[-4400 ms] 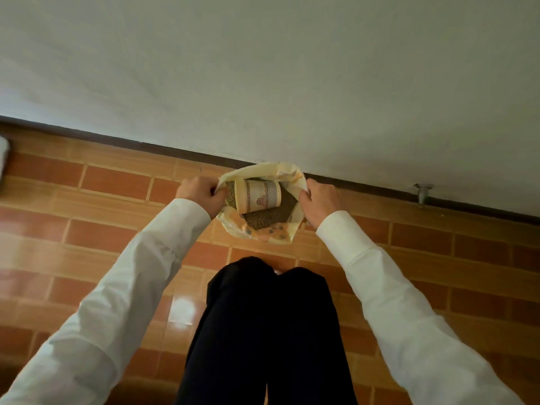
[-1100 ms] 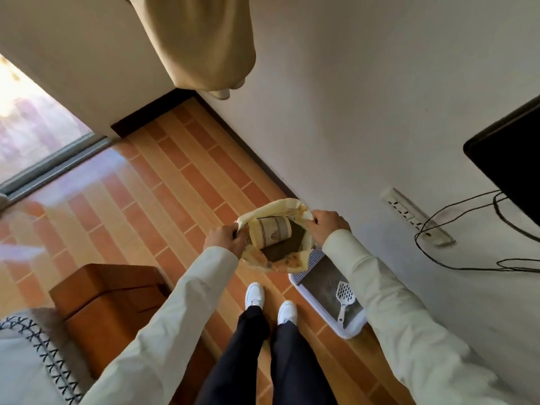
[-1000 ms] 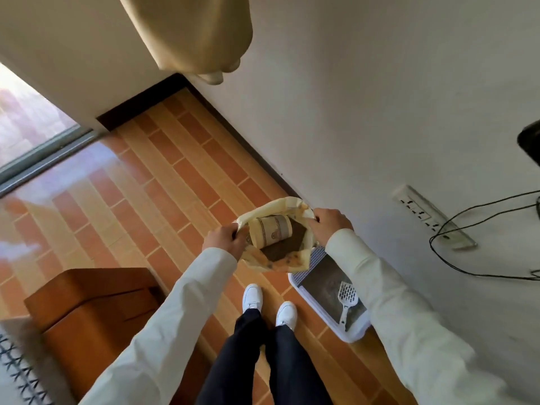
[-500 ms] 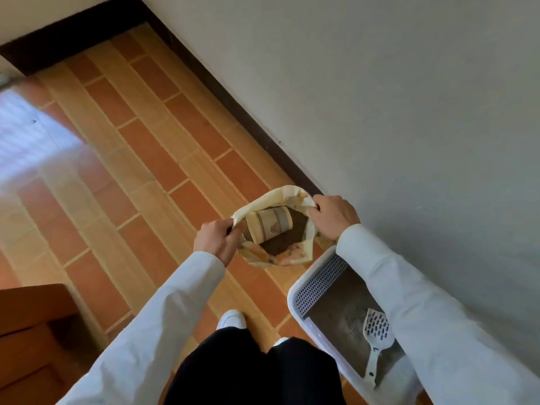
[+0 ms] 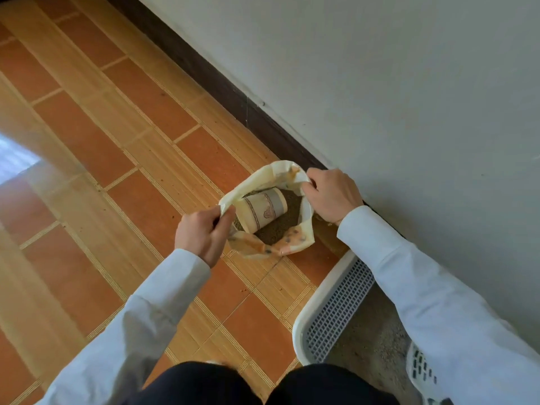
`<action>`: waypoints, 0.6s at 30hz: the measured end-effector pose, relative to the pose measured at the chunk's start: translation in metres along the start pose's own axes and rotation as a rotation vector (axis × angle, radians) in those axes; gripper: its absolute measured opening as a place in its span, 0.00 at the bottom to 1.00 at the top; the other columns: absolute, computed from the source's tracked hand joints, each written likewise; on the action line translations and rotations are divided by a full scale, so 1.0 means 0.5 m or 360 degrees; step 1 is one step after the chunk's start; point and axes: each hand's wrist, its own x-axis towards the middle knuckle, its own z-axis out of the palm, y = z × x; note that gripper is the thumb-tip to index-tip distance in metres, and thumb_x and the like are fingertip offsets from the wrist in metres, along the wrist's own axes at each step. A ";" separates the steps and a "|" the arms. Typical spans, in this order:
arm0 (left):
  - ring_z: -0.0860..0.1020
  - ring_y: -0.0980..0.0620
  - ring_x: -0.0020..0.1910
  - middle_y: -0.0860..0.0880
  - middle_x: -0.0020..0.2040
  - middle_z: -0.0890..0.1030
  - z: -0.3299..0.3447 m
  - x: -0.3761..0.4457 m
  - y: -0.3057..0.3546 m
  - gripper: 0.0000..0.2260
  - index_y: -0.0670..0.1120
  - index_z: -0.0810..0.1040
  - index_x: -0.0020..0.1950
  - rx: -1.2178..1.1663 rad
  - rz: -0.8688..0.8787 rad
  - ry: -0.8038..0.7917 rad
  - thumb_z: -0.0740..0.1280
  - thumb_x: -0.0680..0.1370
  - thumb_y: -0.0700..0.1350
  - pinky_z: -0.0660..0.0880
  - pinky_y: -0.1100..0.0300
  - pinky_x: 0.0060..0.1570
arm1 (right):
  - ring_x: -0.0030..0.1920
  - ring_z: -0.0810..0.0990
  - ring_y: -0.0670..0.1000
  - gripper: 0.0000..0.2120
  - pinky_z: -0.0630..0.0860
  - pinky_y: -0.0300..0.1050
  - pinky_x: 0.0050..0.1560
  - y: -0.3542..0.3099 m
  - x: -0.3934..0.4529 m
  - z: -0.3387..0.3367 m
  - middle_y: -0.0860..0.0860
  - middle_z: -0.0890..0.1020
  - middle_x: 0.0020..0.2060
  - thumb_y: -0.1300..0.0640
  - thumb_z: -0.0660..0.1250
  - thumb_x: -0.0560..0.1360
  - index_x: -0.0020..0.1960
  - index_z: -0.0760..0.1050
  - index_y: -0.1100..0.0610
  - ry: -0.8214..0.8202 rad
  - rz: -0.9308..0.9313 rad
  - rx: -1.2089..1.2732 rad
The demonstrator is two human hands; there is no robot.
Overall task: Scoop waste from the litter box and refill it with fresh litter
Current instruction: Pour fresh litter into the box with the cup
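Refill not yet begun: left hand (image 5: 201, 233) and right hand (image 5: 330, 194) each pinch the litter bag (image 5: 270, 247) rim, held open beside the litter box (image 5: 304, 325), cup (image 5: 261, 210) lying on the fresh litter (image 5: 276, 229), nothing poured.

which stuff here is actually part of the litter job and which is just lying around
Part of the job:
- litter bag, held open by left hand and right hand
- paper cup lying on the litter inside
- litter box
- white scoop in the box

Just around:
- tiled floor
- dark skirting board
- wall
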 end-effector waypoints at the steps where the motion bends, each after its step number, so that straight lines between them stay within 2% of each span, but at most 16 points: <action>1: 0.60 0.51 0.20 0.46 0.20 0.67 0.002 0.000 -0.001 0.23 0.40 0.72 0.29 0.0003 0.0026 -0.0006 0.59 0.77 0.55 0.58 0.61 0.24 | 0.26 0.64 0.49 0.16 0.54 0.43 0.27 0.001 0.000 0.005 0.48 0.66 0.25 0.55 0.58 0.77 0.32 0.60 0.53 0.0014 0.0015 0.0005; 4: 0.60 0.52 0.20 0.51 0.20 0.65 0.011 -0.008 -0.006 0.22 0.42 0.70 0.28 -0.0007 0.0074 -0.0029 0.58 0.76 0.55 0.59 0.61 0.24 | 0.27 0.65 0.47 0.15 0.57 0.43 0.28 0.000 -0.015 0.019 0.48 0.68 0.27 0.51 0.61 0.77 0.34 0.62 0.54 0.0094 0.0036 0.0021; 8: 0.60 0.51 0.21 0.50 0.20 0.64 0.026 -0.015 -0.009 0.23 0.41 0.69 0.28 -0.0049 0.0041 0.0036 0.58 0.76 0.56 0.58 0.61 0.25 | 0.36 0.68 0.48 0.13 0.64 0.38 0.38 -0.026 -0.074 0.026 0.49 0.70 0.34 0.49 0.66 0.76 0.43 0.68 0.58 0.0578 -0.0207 0.0089; 9: 0.60 0.51 0.21 0.51 0.20 0.63 0.029 -0.018 -0.010 0.23 0.42 0.69 0.27 -0.0057 0.0037 0.0054 0.58 0.76 0.55 0.58 0.61 0.25 | 0.37 0.68 0.47 0.13 0.65 0.37 0.38 -0.036 -0.089 0.029 0.48 0.70 0.35 0.49 0.66 0.76 0.43 0.69 0.58 0.0607 -0.0277 0.0142; 11: 0.59 0.51 0.21 0.52 0.20 0.62 0.033 -0.027 -0.012 0.22 0.44 0.67 0.26 -0.0070 0.0042 0.0075 0.59 0.76 0.55 0.57 0.61 0.26 | 0.38 0.71 0.46 0.13 0.72 0.40 0.39 -0.058 -0.109 0.042 0.48 0.73 0.36 0.47 0.66 0.76 0.43 0.71 0.58 0.0420 -0.0345 0.0244; 13: 0.60 0.51 0.21 0.51 0.20 0.63 0.036 -0.037 -0.016 0.22 0.43 0.68 0.27 -0.0068 0.0062 0.0077 0.59 0.77 0.54 0.57 0.61 0.26 | 0.45 0.74 0.48 0.17 0.76 0.44 0.46 -0.079 -0.116 0.060 0.50 0.76 0.44 0.43 0.65 0.75 0.49 0.72 0.57 0.0154 -0.0282 0.0217; 15: 0.60 0.50 0.21 0.51 0.20 0.63 0.036 -0.046 -0.020 0.22 0.43 0.68 0.27 -0.0052 0.0085 0.0066 0.61 0.79 0.52 0.57 0.61 0.27 | 0.53 0.74 0.51 0.25 0.76 0.47 0.54 -0.095 -0.111 0.078 0.53 0.75 0.53 0.39 0.66 0.73 0.57 0.70 0.59 0.0037 -0.0193 0.0114; 18: 0.61 0.49 0.21 0.49 0.21 0.65 0.032 -0.055 -0.021 0.22 0.41 0.69 0.28 -0.0014 0.0139 0.0024 0.61 0.79 0.50 0.58 0.61 0.27 | 0.59 0.73 0.55 0.39 0.73 0.49 0.61 -0.117 -0.100 0.102 0.57 0.74 0.58 0.32 0.66 0.68 0.64 0.66 0.63 -0.0029 -0.0057 -0.0052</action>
